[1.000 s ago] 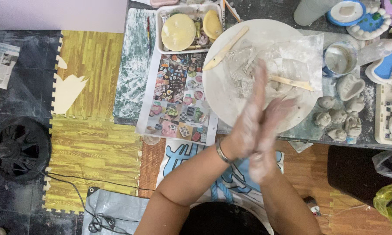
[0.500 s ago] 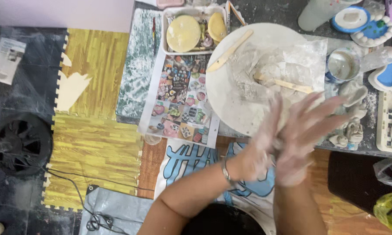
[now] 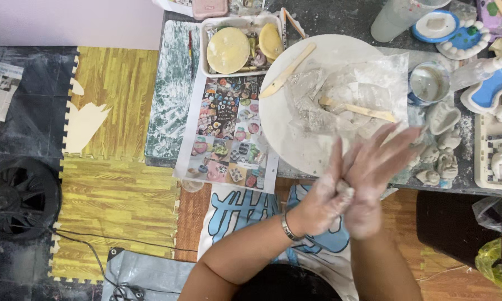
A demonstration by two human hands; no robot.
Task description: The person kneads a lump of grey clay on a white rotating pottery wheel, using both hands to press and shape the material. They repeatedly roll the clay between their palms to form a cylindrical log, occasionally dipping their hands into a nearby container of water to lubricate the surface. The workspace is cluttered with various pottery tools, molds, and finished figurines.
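Both hands pressed together on a small lump of pale clay

Left hand [image 3: 323,198], white with clay dust and with a metal bracelet [image 3: 287,227] at the wrist, lies palm against the right hand [image 3: 373,178], whose fingers are spread; the small lump of pale clay [image 3: 344,188] sits squeezed between the two palms. Far to the left of the hands lies a colourful printed paper sheet [image 3: 227,134]. Just above them is a round white board [image 3: 312,106] with crumpled clear plastic [image 3: 345,92] and a flat wooden stick [image 3: 358,109]. To the right stand small grey clay figures [image 3: 437,150].
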